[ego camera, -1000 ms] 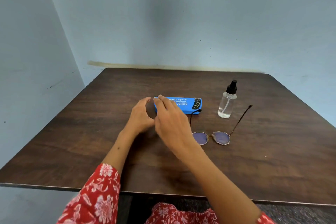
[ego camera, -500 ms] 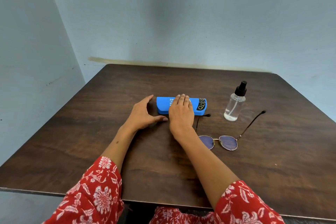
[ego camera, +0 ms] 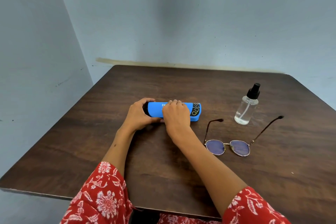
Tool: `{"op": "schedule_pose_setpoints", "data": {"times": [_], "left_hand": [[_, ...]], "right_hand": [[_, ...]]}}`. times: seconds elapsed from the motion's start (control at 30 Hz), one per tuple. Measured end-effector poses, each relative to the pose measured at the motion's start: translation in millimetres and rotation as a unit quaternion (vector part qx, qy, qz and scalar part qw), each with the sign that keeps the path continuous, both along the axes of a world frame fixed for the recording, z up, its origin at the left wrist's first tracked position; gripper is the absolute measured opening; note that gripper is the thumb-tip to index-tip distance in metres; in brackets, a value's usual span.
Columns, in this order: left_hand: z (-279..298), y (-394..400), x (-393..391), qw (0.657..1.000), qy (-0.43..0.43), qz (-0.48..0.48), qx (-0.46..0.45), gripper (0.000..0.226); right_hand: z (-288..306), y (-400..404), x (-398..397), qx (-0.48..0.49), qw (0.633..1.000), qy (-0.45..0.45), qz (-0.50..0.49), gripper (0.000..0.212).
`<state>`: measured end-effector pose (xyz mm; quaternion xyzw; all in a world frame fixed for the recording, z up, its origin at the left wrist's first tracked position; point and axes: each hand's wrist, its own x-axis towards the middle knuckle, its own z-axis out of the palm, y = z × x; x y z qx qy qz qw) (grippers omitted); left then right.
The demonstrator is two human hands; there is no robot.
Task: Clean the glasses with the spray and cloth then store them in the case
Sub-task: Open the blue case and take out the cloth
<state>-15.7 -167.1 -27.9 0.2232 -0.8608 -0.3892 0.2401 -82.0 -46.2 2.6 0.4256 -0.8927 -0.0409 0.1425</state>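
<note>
The case (ego camera: 174, 112) is held on the table (ego camera: 181, 178) by both hands, probably so that it can be opened and the cloth, nowhere in view, taken out. The left hand (ego camera: 139, 115) is curled round its left end; the right hand (ego camera: 176, 114) is laid over its middle, fingers bent over the far edge, thumb hidden. The case thus lies beneath and between the fingers, clamped from two sides. The glasses (ego camera: 232, 143) lie untouched, arms unfolded, right of the right hand's fingers; the spray (ego camera: 247, 107) stands upright just beyond them.
</note>
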Motion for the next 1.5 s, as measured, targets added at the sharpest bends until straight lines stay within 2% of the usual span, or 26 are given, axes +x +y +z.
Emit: {"op": "schedule_pose_setpoints", "data": {"times": [0.3, 0.5, 0.6, 0.67, 0.8, 0.87, 0.97, 1.13, 1.33, 1.5], "left_hand": [[-6, -3, -2, 1.0, 0.006, 0.002, 0.017, 0.078], [-8, -4, -2, 1.0, 0.002, -0.002, 0.021, 0.079], [-7, -3, -2, 1.0, 0.003, -0.005, 0.016, 0.082], [-6, -3, -3, 1.0, 0.006, -0.005, 0.024, 0.088], [-5, -3, -3, 0.998, 0.008, -0.01, 0.061, 0.099], [-5, -3, -2, 0.997, 0.012, -0.013, 0.073, 0.098], [-5, -3, -2, 0.996, 0.014, -0.024, 0.084, 0.093], [-4, -4, -2, 0.994, 0.005, -0.033, 0.103, 0.106], [-5, -6, -4, 0.995, -0.021, -0.025, 0.091, 0.112], [-7, -8, -6, 0.997, -0.033, -0.017, 0.071, 0.111]], "right_hand": [[0, -9, 0, 0.07, 0.997, 0.034, 0.002, 0.042], [5, -11, -1, 0.073, 0.997, 0.018, 0.01, 0.049], [10, -9, 0, 0.065, 0.998, 0.006, 0.02, 0.04], [17, -6, -1, 0.046, 0.998, -0.011, 0.029, 0.029], [35, -1, -4, -0.027, 0.996, -0.084, 0.013, 0.031], [43, 1, -8, -0.071, 0.99, -0.121, -0.003, 0.021], [52, 0, -15, -0.133, 0.979, -0.152, -0.04, 0.014], [61, -8, -22, -0.228, 0.949, -0.197, -0.091, 0.012], [63, -19, -31, -0.269, 0.931, -0.218, -0.116, 0.008], [63, -21, -29, -0.256, 0.937, -0.209, -0.114, 0.006]]}}
